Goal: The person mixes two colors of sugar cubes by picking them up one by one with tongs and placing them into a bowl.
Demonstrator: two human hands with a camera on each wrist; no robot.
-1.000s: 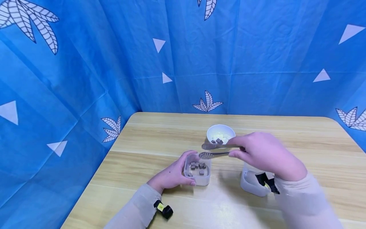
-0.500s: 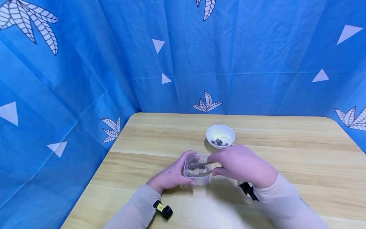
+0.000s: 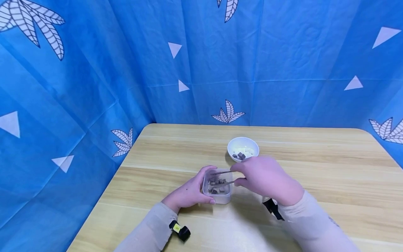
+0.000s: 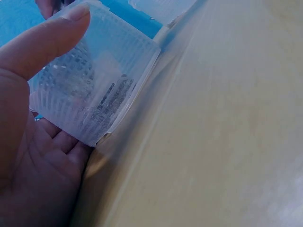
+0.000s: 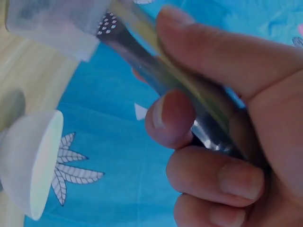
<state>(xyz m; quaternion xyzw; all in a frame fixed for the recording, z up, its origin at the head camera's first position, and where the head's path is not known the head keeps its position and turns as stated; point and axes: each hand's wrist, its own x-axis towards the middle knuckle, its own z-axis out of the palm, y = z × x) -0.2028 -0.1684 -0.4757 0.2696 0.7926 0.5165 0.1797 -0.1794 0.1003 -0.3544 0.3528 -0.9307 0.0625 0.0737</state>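
Observation:
My left hand (image 3: 192, 189) grips the side of a small clear plastic container (image 3: 224, 199) on the table, thumb at its near side. In the left wrist view the thumb presses the ribbed wall. Several small brown cubes (image 3: 221, 191) lie inside. My right hand (image 3: 267, 178) holds metal tongs (image 3: 229, 182), their arms spread apart and their tips inside the container. I cannot tell whether anything touches the tips. In the right wrist view my fingers curl round the tongs' handle. Behind the right hand stands a white bowl (image 3: 231, 144) with brown cubes (image 3: 241, 155) and white pieces (image 3: 248, 151).
A second translucent container (image 4: 163, 9) shows at the top of the left wrist view; my right arm largely hides it in the head view. The wooden table (image 3: 176, 147) ends at a blue patterned curtain (image 3: 201, 63).
My right hand has brought the tongs left and down into the container. Their arms stood closer together half a second ago and have since spread. My left hand has stayed in place.

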